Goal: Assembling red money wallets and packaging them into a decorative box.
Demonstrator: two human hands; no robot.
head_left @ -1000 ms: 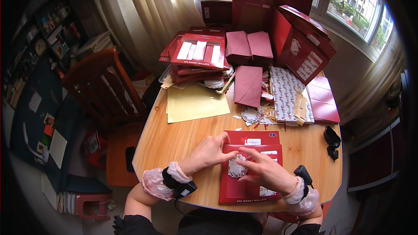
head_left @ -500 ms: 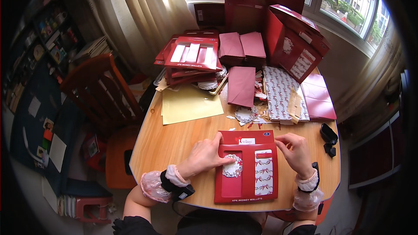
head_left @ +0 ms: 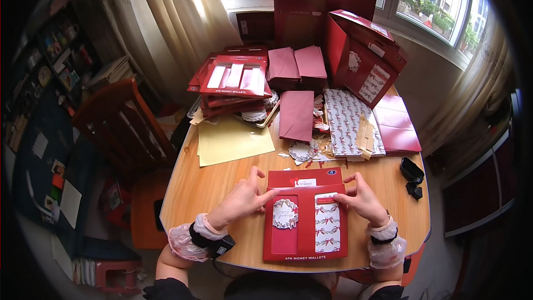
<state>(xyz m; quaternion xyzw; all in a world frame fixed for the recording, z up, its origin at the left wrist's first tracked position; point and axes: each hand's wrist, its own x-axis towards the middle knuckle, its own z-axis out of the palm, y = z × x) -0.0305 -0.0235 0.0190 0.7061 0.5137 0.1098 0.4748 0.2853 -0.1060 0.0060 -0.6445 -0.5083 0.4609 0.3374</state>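
Head view, looking down on a round wooden bench (head_left: 222, 189) by a curtained window. At six o'clock, near the bench's front edge, lies a flat red card pack (head_left: 306, 223) with two window slots, one showing a round paper medallion (head_left: 285, 213), the other a bow-patterned wallet (head_left: 327, 228). The left hand (head_left: 242, 200) comes in from seven o'clock, its fingers spread loosely, the tips pressing on the pack's upper left corner. The right hand (head_left: 363, 199) comes in from five o'clock, fingers narrowly curled, tips touching the pack's upper right edge. Neither hand grips anything; both only rest on the pack.

At twelve o'clock stand a stack of matching red packs (head_left: 233, 80), maroon envelopes (head_left: 296, 114) and an open red carton (head_left: 363, 61). A yellow sheet (head_left: 233, 141) lies at eleven o'clock, and paper scraps (head_left: 316, 150) just beyond the pack.

The pack sits close to the front edge; an uneven push from one hand could skew it or slide it off, and the medallion might shift in its slot.
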